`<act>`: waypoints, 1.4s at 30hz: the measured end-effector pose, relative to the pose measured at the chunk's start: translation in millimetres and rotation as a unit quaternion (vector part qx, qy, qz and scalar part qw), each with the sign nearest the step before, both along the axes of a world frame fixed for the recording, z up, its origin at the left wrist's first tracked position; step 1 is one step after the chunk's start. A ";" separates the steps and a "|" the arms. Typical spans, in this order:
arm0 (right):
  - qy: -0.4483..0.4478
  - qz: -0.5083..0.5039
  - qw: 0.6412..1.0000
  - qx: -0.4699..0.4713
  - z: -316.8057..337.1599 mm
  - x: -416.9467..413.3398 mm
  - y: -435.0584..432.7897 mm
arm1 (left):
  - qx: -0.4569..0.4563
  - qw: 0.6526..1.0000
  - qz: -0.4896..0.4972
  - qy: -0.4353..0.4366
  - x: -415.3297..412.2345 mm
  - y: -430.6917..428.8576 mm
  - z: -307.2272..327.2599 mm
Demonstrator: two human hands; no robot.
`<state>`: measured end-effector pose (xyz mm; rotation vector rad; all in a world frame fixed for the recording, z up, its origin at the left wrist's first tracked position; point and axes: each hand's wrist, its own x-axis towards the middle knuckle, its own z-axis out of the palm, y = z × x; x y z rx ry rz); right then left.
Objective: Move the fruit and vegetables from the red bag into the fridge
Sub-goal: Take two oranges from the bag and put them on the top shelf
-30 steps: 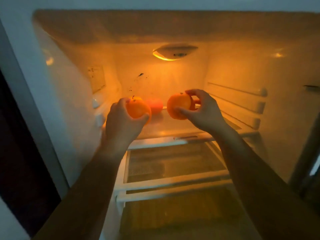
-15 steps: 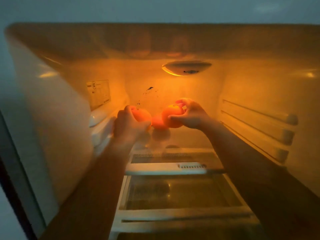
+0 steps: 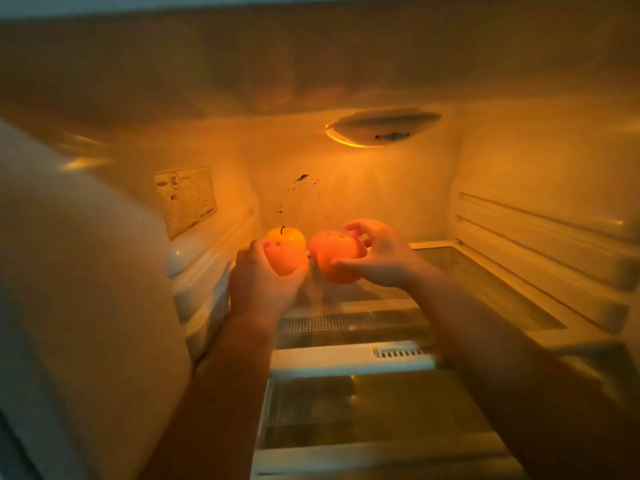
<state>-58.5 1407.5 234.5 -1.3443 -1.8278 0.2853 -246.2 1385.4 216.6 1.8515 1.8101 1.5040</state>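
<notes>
Left hand (image 3: pixel 259 285): fingers curled round the stemmed fruit (image 3: pixel 287 251), gripping it from the left side. Right hand (image 3: pixel 384 258): thumb under, fingers arched over the round orange fruit (image 3: pixel 334 263), holding it. Fruits side by side, narrow gap, over the rear of the fridge's glass shelf (image 3: pixel 485 275); contact with the shelf not discernible. Lamp (image 3: pixel 381 128) lit above, label (image 3: pixel 187 199) on the left wall.

Dim amber glow from fridge lamp (image 3: pixel 381 128), soft blur, wide-angle warping
</notes>
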 end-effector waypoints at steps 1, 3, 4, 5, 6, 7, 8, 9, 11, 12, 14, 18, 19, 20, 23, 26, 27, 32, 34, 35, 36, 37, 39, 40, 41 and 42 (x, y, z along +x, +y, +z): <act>0.001 -0.006 1.000 -0.003 -0.2 2.1 0.9 | 0.004 1.000 0.003 0.002 0.2 1.4 -0.1; 0.004 -0.015 1.000 -0.005 -0.7 5.7 2.0 | 0.004 1.000 0.002 0.007 1.2 2.3 -0.1; 0.007 -0.017 1.000 -0.007 -1.1 6.4 1.8 | 0.000 1.000 -0.002 0.007 1.9 1.8 -0.1; 0.010 -0.016 1.000 -0.011 -1.5 6.4 1.5 | -0.005 1.000 -0.007 0.007 2.3 1.2 -0.3; 0.011 -0.014 1.000 -0.014 -1.7 5.8 0.7 | -0.008 1.000 -0.012 0.006 2.4 0.7 -0.7; 0.011 -0.010 1.000 -0.019 -2.2 4.7 -0.6 | -0.013 1.000 -0.016 0.003 2.4 0.3 -1.4; 0.011 -0.005 1.000 -0.026 -2.4 3.2 -2.3 | -0.018 1.000 -0.019 0.000 2.0 -0.3 -2.2; 0.011 0.001 0.999 -0.033 -2.5 2.0 -3.7 | -0.022 1.000 -0.021 -0.001 1.6 -0.4 -2.7; 0.009 0.011 0.999 -0.045 -2.4 1.1 -6.9 | -0.028 0.999 -0.023 0.000 1.2 -0.3 -3.1; 0.003 0.013 0.999 -0.050 -2.5 1.5 -8.6 | -0.030 0.999 -0.026 -0.002 1.0 -0.6 -2.9; -0.014 0.013 0.999 -0.050 -2.6 3.6 -11.0 | -0.027 0.999 -0.035 -0.008 0.8 -1.2 -2.4; -0.034 0.014 0.999 -0.038 -4.9 2.5 -12.1 | -0.030 0.999 -0.040 -0.003 -0.3 -3.9 -2.7; -0.034 0.014 0.999 -0.031 -5.5 -0.1 -11.4 | -0.031 0.999 -0.041 -0.003 -0.3 -4.2 -2.7; -0.036 0.013 0.999 -0.021 -6.0 -3.2 -10.5 | -0.031 0.999 -0.041 -0.003 -0.5 -4.3 -2.4; -0.040 0.010 0.999 -0.013 -7.3 -10.0 -8.4 | -0.028 0.999 -0.036 -0.007 -2.1 -4.0 -1.6; -0.029 0.010 0.999 -0.021 -8.0 -8.2 -8.4 | -0.032 0.999 -0.033 0.000 -2.9 -3.6 -2.1; -0.022 0.012 0.999 -0.023 -7.8 -7.2 -8.7 | -0.034 0.999 -0.034 0.002 -2.8 -3.4 -2.2; -0.005 0.017 1.000 -0.021 -8.4 -7.6 -8.3 | -0.027 0.999 -0.034 0.002 -3.5 -2.7 -2.4; 0.003 0.017 1.000 -0.022 -9.0 -8.3 -7.9 | -0.018 0.999 -0.034 0.001 -4.6 -2.0 -2.7; 0.002 0.015 1.000 -0.023 -9.3 -8.9 -7.5 | -0.013 0.999 -0.032 0.004 -5.3 -1.1 -2.9; -0.002 0.010 1.000 -0.022 -9.6 -9.9 -7.5 | -0.012 0.999 -0.030 0.009 -5.9 -0.5 -3.1; -0.008 0.007 1.000 -0.022 -9.6 -11.0 -7.5 | -0.013 0.999 -0.028 0.013 -6.1 0.1 -3.4; -0.019 0.007 1.000 -0.018 -9.2 -12.9 -7.7 | -0.013 0.999 -0.027 0.019 -6.5 1.1 -4.2; -0.022 0.009 1.000 -0.016 -8.9 -13.0 -8.2 | -0.008 0.999 -0.025 0.023 -6.3 1.0 -4.6; -0.022 0.011 1.000 -0.013 -8.5 -12.7 -8.9 | -0.001 0.999 -0.022 0.025 -6.0 1.2 -4.8; -0.020 0.013 1.000 -0.012 -8.2 -12.2 -9.4 | 0.009 0.999 -0.018 0.026 -5.4 1.2 -4.6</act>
